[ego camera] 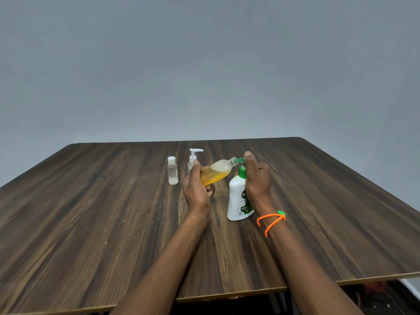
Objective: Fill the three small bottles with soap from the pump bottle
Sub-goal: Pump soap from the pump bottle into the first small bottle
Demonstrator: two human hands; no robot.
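My left hand [197, 187] grips a tilted, half-full small bottle [217, 173] at the spout; my right hand [256, 178] presses the pump bottle [238, 201]. Two bottles behind appear unfilled.

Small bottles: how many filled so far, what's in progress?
None looks finished. In hand: left hand tilts a small bottle, about half amber soap, to the green nozzle of the pump bottle; right hand on the pump. Left: capped bottle and small pump-top bottle look nearly empty.
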